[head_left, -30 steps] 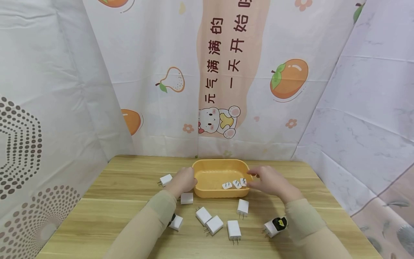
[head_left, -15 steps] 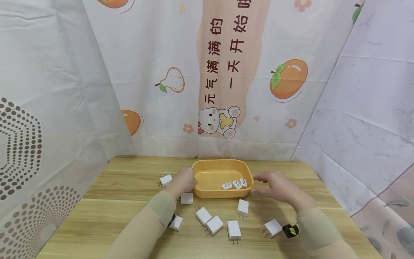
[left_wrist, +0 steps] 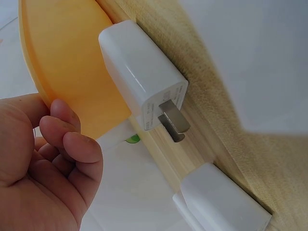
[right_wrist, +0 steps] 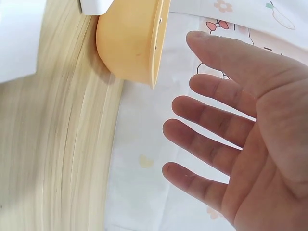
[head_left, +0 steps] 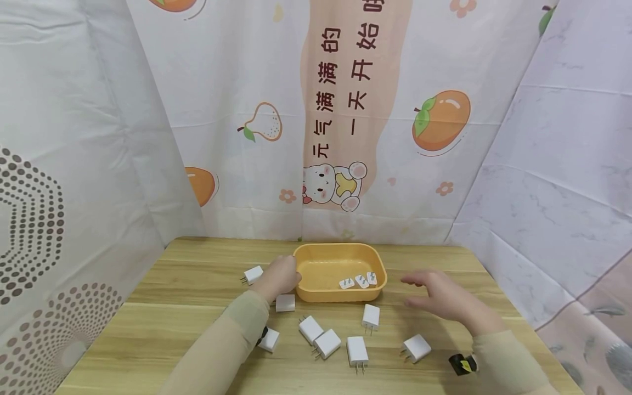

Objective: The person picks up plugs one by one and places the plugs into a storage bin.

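A yellow plastic basin (head_left: 338, 295) stands at the back middle of the table with three white plug chargers (head_left: 361, 281) in its right end, prongs up. My left hand (head_left: 280, 276) grips the basin's left rim between thumb and curled fingers, as the left wrist view (left_wrist: 53, 159) also shows. Right of the basin and apart from it, my right hand (head_left: 441, 296) hovers with fingers spread, holding nothing. One white charger (head_left: 285, 303) lies just below the left hand; its metal prongs show in the left wrist view. Another charger (head_left: 371, 316) lies in front of the basin's right end.
More white chargers are scattered on the wooden table (head_left: 163, 329): a touching pair (head_left: 327, 344) in the middle, one charger (head_left: 357, 351) nearer me, one charger (head_left: 417, 348) at right, one charger (head_left: 254, 274) at far left. A printed curtain (head_left: 237, 225) hangs behind the table.
My right hand has let go of the basin's right rim and drawn away to the right and toward me, its fingers spreading. The left hand and basin have stayed put.
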Motion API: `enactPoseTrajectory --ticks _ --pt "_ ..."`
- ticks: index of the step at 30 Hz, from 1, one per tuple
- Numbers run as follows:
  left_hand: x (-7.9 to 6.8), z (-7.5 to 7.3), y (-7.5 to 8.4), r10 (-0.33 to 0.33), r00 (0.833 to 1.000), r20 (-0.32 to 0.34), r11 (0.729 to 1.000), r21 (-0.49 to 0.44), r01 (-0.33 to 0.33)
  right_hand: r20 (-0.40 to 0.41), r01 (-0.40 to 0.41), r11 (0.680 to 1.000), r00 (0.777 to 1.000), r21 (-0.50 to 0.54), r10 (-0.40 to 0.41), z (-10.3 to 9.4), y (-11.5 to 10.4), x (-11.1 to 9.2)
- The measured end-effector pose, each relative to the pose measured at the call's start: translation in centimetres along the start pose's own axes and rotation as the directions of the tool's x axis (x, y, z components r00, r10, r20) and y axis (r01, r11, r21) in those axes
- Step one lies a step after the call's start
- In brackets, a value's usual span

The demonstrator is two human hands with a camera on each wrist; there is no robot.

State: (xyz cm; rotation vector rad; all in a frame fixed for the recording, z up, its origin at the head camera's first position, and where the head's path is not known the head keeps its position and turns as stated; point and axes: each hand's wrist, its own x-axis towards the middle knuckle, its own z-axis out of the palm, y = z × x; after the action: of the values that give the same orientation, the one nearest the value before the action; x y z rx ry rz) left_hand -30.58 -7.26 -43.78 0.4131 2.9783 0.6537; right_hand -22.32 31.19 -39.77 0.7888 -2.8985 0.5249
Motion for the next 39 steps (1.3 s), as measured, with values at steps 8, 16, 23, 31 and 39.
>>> enactPoseTrajectory --ticks 8,16,23,31,39 --pt "0.1 0.0 0.0 -0.006 1.000 0.004 1.000 -0.007 0.006 -0.002 0.020 0.999 1.000 -0.030 -0.020 -0.4 0.1 -1.3" --pt "0.1 0.1 0.0 0.002 1.000 -0.001 1.000 -0.011 -0.002 -0.024 0.053 0.996 0.998 -0.072 -0.055 -1.1 0.2 -2.5" --pt "0.1 0.1 0.0 -0.012 1.000 0.004 1.000 -0.012 0.012 -0.018 0.006 0.998 1.000 -0.056 -0.007 -1.9 0.3 -3.7" --pt "0.1 0.0 0.0 -0.011 1.000 -0.001 1.000 -0.002 0.011 -0.012 0.007 0.998 1.000 -0.056 -0.008 -2.3 0.5 -4.3" --pt "-0.1 0.1 0.1 0.008 1.000 -0.008 1.000 0.007 -0.008 0.000 0.005 0.998 1.000 -0.057 -0.005 -2.4 -0.1 -4.6"
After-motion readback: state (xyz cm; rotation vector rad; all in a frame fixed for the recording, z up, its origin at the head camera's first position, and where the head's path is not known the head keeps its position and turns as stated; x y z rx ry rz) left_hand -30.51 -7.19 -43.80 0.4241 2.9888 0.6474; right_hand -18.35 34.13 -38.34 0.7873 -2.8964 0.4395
